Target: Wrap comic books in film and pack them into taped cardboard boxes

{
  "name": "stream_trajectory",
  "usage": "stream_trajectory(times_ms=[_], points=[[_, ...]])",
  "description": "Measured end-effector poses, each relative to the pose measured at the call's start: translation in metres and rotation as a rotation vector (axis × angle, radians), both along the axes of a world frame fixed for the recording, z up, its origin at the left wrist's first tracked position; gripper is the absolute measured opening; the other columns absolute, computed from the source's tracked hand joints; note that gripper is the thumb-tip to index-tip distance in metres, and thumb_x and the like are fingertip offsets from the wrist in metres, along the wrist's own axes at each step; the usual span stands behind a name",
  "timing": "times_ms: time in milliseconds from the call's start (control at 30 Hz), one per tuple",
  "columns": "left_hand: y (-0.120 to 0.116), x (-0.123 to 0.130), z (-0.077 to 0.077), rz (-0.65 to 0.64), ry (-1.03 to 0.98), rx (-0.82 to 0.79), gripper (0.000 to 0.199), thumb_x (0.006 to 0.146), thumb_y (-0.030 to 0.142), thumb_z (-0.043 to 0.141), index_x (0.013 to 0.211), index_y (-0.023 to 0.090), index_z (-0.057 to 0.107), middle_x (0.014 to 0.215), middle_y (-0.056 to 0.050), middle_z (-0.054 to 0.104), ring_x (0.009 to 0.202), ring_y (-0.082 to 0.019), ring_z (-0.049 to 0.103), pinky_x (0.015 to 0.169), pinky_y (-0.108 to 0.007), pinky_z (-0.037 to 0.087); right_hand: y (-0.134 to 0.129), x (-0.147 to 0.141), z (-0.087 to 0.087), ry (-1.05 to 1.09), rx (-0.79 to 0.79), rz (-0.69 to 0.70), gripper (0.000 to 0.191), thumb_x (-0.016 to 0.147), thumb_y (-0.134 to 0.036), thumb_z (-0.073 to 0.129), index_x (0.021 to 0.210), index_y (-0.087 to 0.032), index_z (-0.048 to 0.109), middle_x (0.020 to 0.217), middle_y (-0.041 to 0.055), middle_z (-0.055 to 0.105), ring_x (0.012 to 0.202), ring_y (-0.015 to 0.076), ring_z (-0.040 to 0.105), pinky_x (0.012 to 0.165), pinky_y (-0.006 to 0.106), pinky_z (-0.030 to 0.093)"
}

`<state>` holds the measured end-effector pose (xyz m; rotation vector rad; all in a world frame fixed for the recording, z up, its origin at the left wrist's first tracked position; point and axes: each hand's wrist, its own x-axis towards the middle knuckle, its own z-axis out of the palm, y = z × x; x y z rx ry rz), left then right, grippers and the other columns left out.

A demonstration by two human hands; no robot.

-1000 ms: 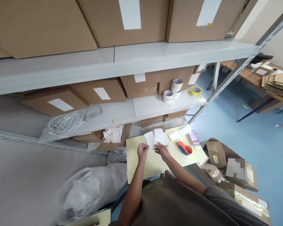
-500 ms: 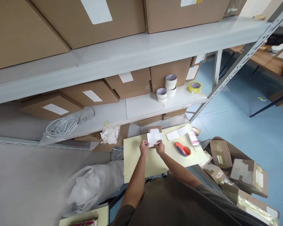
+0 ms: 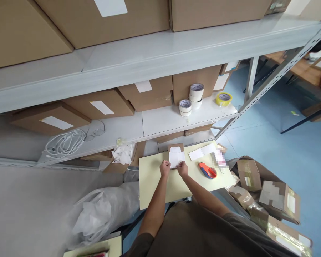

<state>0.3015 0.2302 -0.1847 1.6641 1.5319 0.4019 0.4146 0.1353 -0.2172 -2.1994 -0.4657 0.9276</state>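
Note:
A small brown cardboard box [image 3: 172,146] lies on the pale yellow table, its top mostly covered by white paper. The white label [image 3: 177,158] lies over its near part, level with the box top. My left hand [image 3: 165,169] pinches the label's near left corner. At the near right corner, my right hand [image 3: 182,169] grips the same label between closed fingers. An orange and blue tape dispenser [image 3: 207,170] rests to the right of my right hand. Behind it lie white paper sheets [image 3: 202,151].
The pale yellow table [image 3: 155,185] stands below a grey shelf holding tape rolls [image 3: 196,92], a yellow tape roll [image 3: 224,99], coiled white cable [image 3: 65,142] and cartons. Taped cardboard boxes [image 3: 274,196] are piled at right. A clear plastic bag [image 3: 104,210] sits at left.
The white label now lies flatter on the box, where it was slightly raised before. Both hands stay at its near corners. The camera view has shifted slightly.

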Motion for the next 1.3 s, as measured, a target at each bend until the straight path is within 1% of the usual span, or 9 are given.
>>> stream_trajectory(times_ms=[267, 500, 667, 767, 833, 933, 1033, 1167, 1300], points=[[-0.002, -0.007, 0.001, -0.019, -0.009, -0.037, 0.014, 0.08, 0.014, 0.071, 0.078, 0.023, 0.062, 0.079, -0.001, 0.076, 0.078, -0.017, 0.072, 0.077, -0.025, 0.051, -0.004, -0.008, -0.001, -0.069, -0.045, -0.003, 0.019, 0.079, -0.023, 0.071, 0.086, -0.025, 0.053, 0.075, -0.0022, 0.069, 0.068, 0.0171, 0.067, 0.06, 0.023, 0.043], [0.002, -0.005, 0.007, -0.083, 0.081, -0.049, 0.02, 0.08, 0.012, 0.074, 0.085, 0.024, 0.058, 0.084, -0.003, 0.076, 0.083, -0.021, 0.072, 0.077, -0.027, 0.047, -0.003, -0.011, 0.009, -0.118, -0.096, -0.011, 0.016, 0.081, -0.023, 0.07, 0.084, -0.025, 0.054, 0.077, -0.0009, 0.07, 0.072, 0.0186, 0.068, 0.062, 0.025, 0.042], [0.013, -0.009, 0.014, -0.154, 0.237, -0.087, 0.021, 0.082, 0.027, 0.08, 0.088, 0.024, 0.06, 0.089, -0.008, 0.076, 0.091, -0.028, 0.072, 0.082, -0.034, 0.049, -0.003, -0.008, 0.022, -0.177, -0.241, 0.015, 0.024, 0.082, -0.034, 0.077, 0.083, -0.026, 0.055, 0.085, 0.0063, 0.074, 0.082, 0.0244, 0.071, 0.066, 0.029, 0.042], [0.017, -0.003, 0.018, -0.328, 0.195, 0.036, 0.016, 0.088, 0.02, 0.072, 0.103, 0.023, 0.068, 0.105, -0.012, 0.077, 0.108, -0.03, 0.07, 0.094, -0.038, 0.051, -0.008, -0.008, 0.028, -0.207, -0.236, 0.031, 0.028, 0.083, -0.04, 0.08, 0.088, -0.025, 0.056, 0.091, 0.0096, 0.076, 0.085, 0.0271, 0.072, 0.069, 0.031, 0.043], [0.015, 0.006, 0.019, -0.451, 0.122, 0.121, 0.031, 0.089, 0.014, 0.067, 0.118, 0.025, 0.071, 0.127, -0.013, 0.073, 0.129, -0.029, 0.063, 0.106, -0.038, 0.048, -0.014, -0.01, 0.03, -0.228, -0.205, 0.045, 0.026, 0.086, -0.04, 0.077, 0.094, -0.025, 0.058, 0.094, 0.0094, 0.076, 0.087, 0.0266, 0.072, 0.071, 0.031, 0.043], [0.01, 0.015, 0.015, -0.623, 0.09, 0.153, 0.055, 0.087, 0.022, 0.074, 0.14, 0.028, 0.065, 0.161, -0.013, 0.052, 0.156, -0.033, 0.036, 0.121, -0.044, 0.039, -0.028, -0.015, 0.031, -0.251, -0.187, 0.025, 0.02, 0.091, -0.037, 0.07, 0.104, -0.025, 0.059, 0.089, 0.006, 0.076, 0.084, 0.0243, 0.072, 0.07, 0.028, 0.042], [0.01, 0.013, 0.006, -0.746, 0.15, 0.145, 0.072, 0.089, 0.037, 0.073, 0.157, 0.03, 0.05, 0.175, -0.011, 0.029, 0.164, -0.035, 0.014, 0.123, -0.051, 0.036, -0.047, -0.017, 0.029, -0.245, -0.139, -0.023, 0.023, 0.091, -0.036, 0.067, 0.11, -0.025, 0.061, 0.078, 0.0008, 0.073, 0.076, 0.0228, 0.072, 0.067, 0.027, 0.044], [0.022, -0.004, -0.004, -0.778, 0.119, 0.115, 0.075, 0.092, 0.044, 0.069, 0.161, 0.033, 0.044, 0.177, -0.007, 0.024, 0.166, -0.031, 0.01, 0.12, -0.046, 0.042, -0.069, -0.009, 0.031, -0.259, -0.061, -0.134, 0.029, 0.092, -0.043, 0.059, 0.114, -0.024, 0.063, 0.083, 0.0031, 0.074, 0.076, 0.0243, 0.074, 0.067, 0.03, 0.05], [0.046, -0.036, -0.011, -0.692, -0.016, 0.069, 0.077, 0.082, 0.04, 0.08, 0.154, 0.034, 0.053, 0.174, -0.007, 0.033, 0.164, -0.032, 0.02, 0.124, -0.043, 0.037, -0.067, 0.004, 0.037, -0.218, 0.014, -0.223, 0.045, 0.094, -0.046, 0.053, 0.128, -0.018, 0.062, 0.116, 0.0152, 0.076, 0.093, 0.0264, 0.076, 0.077, 0.033, 0.056]])
